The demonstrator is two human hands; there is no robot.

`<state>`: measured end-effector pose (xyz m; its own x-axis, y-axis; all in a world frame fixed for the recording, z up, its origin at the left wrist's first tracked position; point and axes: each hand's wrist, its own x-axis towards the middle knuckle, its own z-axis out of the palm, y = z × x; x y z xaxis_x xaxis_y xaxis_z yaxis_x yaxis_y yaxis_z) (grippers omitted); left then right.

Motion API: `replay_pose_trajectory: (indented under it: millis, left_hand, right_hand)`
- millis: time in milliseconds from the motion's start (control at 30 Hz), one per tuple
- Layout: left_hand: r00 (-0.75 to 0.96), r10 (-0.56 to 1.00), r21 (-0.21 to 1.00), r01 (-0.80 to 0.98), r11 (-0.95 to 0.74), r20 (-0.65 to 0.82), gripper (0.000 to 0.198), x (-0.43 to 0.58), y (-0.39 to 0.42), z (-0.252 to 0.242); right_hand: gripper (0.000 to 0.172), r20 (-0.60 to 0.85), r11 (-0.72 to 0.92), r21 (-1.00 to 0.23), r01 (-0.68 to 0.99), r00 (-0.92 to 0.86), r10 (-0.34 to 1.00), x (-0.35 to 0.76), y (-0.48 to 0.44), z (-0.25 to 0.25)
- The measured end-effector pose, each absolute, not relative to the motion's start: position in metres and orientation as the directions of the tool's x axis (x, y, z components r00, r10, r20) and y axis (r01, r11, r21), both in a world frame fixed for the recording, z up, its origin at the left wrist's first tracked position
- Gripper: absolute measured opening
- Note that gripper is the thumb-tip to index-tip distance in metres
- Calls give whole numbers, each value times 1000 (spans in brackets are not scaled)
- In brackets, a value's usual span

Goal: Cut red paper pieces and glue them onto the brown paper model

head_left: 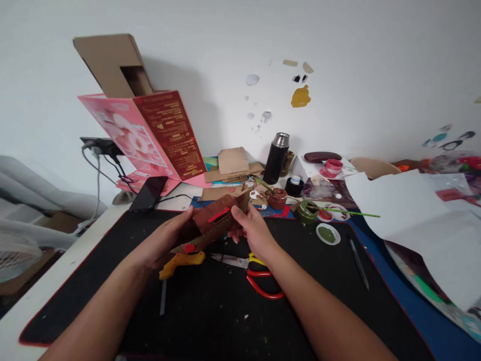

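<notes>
Both my hands hold a brown-painted cardboard piece (215, 220) with small red strips on it, lifted a little above the black mat (210, 311). My left hand (165, 240) grips its left end, fingers curled under it. On the piece's right end my right hand (251, 228) is closed, thumb on top. Below the piece lie a yellow-handled cutter (180, 263) and red-handled scissors (259, 276) on the mat.
Behind the mat stand a black flask (276, 158), a brown paint pot (278, 198), a green paint jar (307, 210) with a green stick, and lids with paint. A pink box (146, 133), a phone (149, 193) and cardboard scraps sit at the back left. White paper (417, 225) covers the right.
</notes>
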<state>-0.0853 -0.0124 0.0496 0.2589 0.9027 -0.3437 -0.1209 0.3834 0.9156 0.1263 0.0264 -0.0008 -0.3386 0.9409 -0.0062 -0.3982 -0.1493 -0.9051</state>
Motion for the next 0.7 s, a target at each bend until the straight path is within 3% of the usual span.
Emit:
replay_pose_trajectory:
  millis: [233,467,700]
  left_hand:
    - [375,878,873,-266,408,-297,49,-83,-13,54]
    - [421,882,856,-357,375,-211,48,-81,-12,50]
    - [387,891,855,-350,382,-239,46,-78,-12,51]
  right_hand:
    - [62,16,-141,-898,-417,-350,937,125,26,-1]
    - [70,11,-171,-869,-465,-365,931,126,23,1]
    - [71,-10,-177,-860,-479,-330,944,125,23,2]
